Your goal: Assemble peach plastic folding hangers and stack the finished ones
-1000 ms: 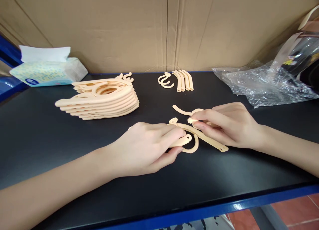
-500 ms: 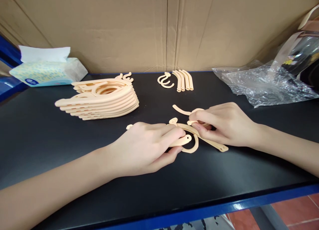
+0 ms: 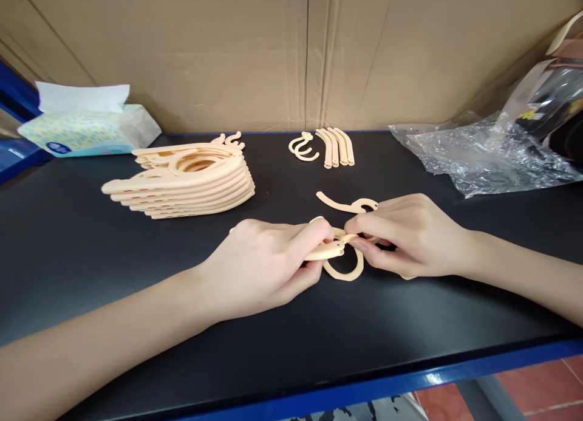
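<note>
My left hand [image 3: 273, 263] is closed on a cream plastic hanger arm [image 3: 324, 251], its holed end sticking out past the fingertips. My right hand [image 3: 412, 236] pinches a small cream hanger part [image 3: 350, 238]; most of it is hidden by the fingers. The tip of that part touches the end of the hanger arm, or nearly so. On the table under the hands lies a curved hanger hook [image 3: 346, 276], partly covered. Just beyond the right hand is another hanger piece [image 3: 337, 203] with a curved cut-out end.
A stack of folding hangers [image 3: 191, 190] stands at the left, in front of a tissue pack [image 3: 91, 129]. At the back lie loose hooks [image 3: 303, 146] and several straight arms [image 3: 336, 147]. A clear plastic bag [image 3: 487, 154] lies at the right, and cardboard [image 3: 218, 56] rises behind.
My right hand has shifted slightly toward me, bringing its part to the end of the left hand's hanger arm. It now covers most of the arm lying on the table.
</note>
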`<act>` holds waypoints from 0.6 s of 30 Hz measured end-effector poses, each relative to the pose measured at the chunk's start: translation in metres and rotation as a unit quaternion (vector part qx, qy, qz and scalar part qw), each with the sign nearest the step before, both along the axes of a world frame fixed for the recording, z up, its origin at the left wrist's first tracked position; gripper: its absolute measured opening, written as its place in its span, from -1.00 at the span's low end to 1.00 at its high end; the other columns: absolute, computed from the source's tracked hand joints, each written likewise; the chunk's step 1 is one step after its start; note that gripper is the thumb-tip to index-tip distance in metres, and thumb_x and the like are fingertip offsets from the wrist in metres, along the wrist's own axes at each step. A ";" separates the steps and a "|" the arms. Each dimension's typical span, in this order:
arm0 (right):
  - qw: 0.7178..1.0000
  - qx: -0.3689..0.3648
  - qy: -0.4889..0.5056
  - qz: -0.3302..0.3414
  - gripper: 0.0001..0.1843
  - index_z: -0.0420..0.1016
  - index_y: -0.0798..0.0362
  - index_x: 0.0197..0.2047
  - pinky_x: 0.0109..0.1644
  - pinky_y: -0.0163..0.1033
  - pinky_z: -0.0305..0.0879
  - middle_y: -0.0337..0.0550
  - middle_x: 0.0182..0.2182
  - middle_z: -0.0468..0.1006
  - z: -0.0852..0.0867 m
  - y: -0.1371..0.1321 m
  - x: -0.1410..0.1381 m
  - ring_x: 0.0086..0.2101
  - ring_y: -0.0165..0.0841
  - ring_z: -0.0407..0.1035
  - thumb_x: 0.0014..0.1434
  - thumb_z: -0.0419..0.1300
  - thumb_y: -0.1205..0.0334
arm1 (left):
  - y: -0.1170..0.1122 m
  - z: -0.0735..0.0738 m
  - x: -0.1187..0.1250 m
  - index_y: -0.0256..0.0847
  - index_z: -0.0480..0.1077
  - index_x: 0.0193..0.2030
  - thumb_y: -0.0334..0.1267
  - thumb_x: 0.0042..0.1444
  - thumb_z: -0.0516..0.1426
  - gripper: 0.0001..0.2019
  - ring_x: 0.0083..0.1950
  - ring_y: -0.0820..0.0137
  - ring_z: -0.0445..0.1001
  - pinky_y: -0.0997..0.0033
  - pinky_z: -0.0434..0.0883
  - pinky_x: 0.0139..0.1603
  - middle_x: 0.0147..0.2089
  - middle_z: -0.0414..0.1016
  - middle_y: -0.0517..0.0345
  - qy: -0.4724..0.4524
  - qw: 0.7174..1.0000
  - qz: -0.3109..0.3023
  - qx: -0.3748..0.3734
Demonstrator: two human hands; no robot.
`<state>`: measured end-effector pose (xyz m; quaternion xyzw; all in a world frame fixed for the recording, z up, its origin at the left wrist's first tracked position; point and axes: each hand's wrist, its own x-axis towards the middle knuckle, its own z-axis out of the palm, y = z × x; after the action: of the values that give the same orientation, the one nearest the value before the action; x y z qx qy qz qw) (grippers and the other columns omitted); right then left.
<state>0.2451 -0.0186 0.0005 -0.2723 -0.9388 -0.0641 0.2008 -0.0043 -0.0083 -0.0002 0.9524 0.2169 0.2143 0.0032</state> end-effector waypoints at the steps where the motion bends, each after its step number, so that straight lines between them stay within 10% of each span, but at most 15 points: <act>1: 1.000 -0.003 -0.003 0.006 -0.81 0.40 0.04 -0.25 -0.48 -0.30 -0.02 -0.37 -0.60 0.36 0.001 -0.001 -0.001 -0.61 -0.47 0.15 0.38 0.02 0.26 | 0.000 0.000 0.000 -0.15 0.27 -0.06 -0.38 0.26 0.04 -0.87 -0.51 0.56 0.44 0.48 0.15 -0.57 -0.33 0.53 0.44 0.000 1.000 0.001 -0.001; 18: 0.979 -0.189 0.075 0.028 -0.65 0.17 0.03 -0.49 -0.50 -0.37 -0.04 -0.43 -0.65 0.10 0.011 -0.012 -0.010 -0.62 -0.55 0.01 0.37 0.05 0.28 | 0.001 -0.001 -0.002 -0.19 0.32 -0.19 -0.33 0.34 0.01 -0.91 -0.48 0.50 0.42 0.43 0.14 -0.54 -0.42 0.45 0.34 -0.014 0.997 -0.057 0.044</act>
<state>0.2351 -0.0303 0.0119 -0.2830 -0.9234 0.1411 0.2174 -0.0058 -0.0071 -0.0012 0.9594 0.1526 0.2361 -0.0235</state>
